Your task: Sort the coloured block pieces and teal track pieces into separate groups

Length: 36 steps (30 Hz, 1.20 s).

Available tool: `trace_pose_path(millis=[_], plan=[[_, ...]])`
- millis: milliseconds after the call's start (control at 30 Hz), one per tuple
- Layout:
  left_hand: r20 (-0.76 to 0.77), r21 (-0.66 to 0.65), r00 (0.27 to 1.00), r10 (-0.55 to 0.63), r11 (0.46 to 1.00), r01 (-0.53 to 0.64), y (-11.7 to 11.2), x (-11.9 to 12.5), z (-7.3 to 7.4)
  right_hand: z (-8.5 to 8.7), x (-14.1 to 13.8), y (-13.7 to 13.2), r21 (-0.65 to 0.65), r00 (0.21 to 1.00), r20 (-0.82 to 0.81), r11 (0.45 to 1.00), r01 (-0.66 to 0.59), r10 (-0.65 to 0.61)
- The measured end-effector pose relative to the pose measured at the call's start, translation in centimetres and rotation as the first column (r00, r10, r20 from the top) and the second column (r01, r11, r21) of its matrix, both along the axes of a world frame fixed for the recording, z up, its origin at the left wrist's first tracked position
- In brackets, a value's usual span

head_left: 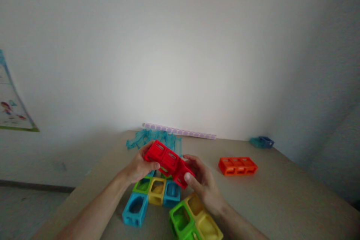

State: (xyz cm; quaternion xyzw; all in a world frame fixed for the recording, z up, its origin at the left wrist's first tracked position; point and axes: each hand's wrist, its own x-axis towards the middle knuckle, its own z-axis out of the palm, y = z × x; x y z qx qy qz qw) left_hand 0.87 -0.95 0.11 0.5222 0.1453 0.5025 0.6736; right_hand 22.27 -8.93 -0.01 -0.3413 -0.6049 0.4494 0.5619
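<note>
Both hands hold a row of red hollow toy blocks (166, 156) above the table. My left hand (140, 165) is closed on its left end, thumb along the near side. My right hand (201, 176) grips the right end, where the last block sits turned against the others. Below lies a joined group of hollow blocks, among them a yellow block (156, 191), a green block (142, 185) and blue blocks (135, 210). Beneath my right wrist is a second cluster of green blocks (181, 217) and yellow blocks (208, 226).
A row of orange blocks (237, 166) lies on the table (270, 191) to the right. Translucent teal pieces (157, 137) and a patterned purple roll (180, 131) lie along the wall. A dark blue block (266, 142) sits at the far right corner.
</note>
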Motion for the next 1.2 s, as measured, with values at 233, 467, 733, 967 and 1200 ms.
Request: trace_pose_path(millis=[233,467,733,967,1200], plan=[[0.017,0.045,1.0,-0.011,0.999,0.01,0.2,-0.1,-0.4,0.5,0.0,0.2,-0.038,0.99,0.075,0.992,0.121,-0.118],[-0.018,0.065,1.0,-0.023,0.998,0.024,-0.1,0.1,-0.2,-0.3,-0.3,0.4,-0.036,0.976,0.15,0.986,0.164,-0.157],[-0.146,0.12,0.988,0.049,0.992,-0.032,-0.3,-0.2,0.2,0.3,0.1,-0.6,0.18,0.921,0.309,0.965,0.188,-0.237],[-0.329,0.207,0.944,0.021,0.977,0.051,-0.9,-0.4,1.2,1.1,0.4,-0.2,0.326,0.851,0.425,0.929,0.175,-0.309],[-0.341,0.208,0.94,0.001,0.975,0.075,-0.9,-0.3,1.4,1.4,0.3,-0.5,0.365,0.846,0.435,0.919,0.148,-0.309]])
